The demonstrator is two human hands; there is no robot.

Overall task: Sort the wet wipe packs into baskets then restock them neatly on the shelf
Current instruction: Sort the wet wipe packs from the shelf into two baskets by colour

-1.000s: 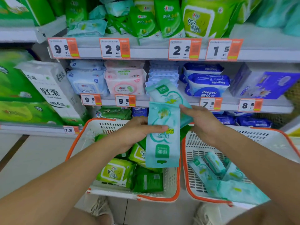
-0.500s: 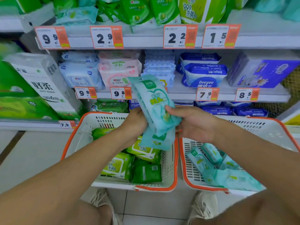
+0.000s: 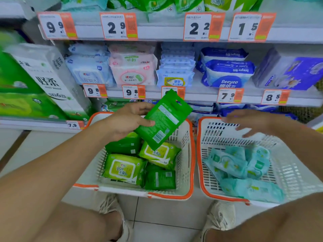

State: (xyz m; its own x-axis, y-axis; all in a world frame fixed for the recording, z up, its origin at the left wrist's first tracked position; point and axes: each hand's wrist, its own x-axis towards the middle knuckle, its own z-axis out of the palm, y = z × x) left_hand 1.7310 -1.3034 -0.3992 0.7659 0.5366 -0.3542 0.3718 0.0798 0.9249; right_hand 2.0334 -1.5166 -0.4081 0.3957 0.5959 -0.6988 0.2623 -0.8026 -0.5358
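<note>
Pinched between thumb and fingers of the left hand (image 3: 128, 120), a dark green wipe pack (image 3: 163, 119) hangs tilted over the far end of the left basket (image 3: 189, 154), back side up with the barcode showing. The right hand (image 3: 251, 124) is empty, fingers spread and a bit blurry, hovering above the right basket (image 3: 206, 173) where the teal packs (image 3: 244, 170) are piled.

Looks like it's mid-sort: greens go left, teals go right. So the next move is probably just dropping this green one in with the other green packs (image 3: 125, 169) below, no real precision needed since there's room in there. Restocking clearly hasn't started yet.

Both baskets sit side by side on the floor tiles, right against the shelf (image 3: 201, 96) with its orange price tags (image 3: 133, 91). Nothing really blocks the drop, though the person's shoes (image 3: 220, 217) are just behind the baskets.
</note>
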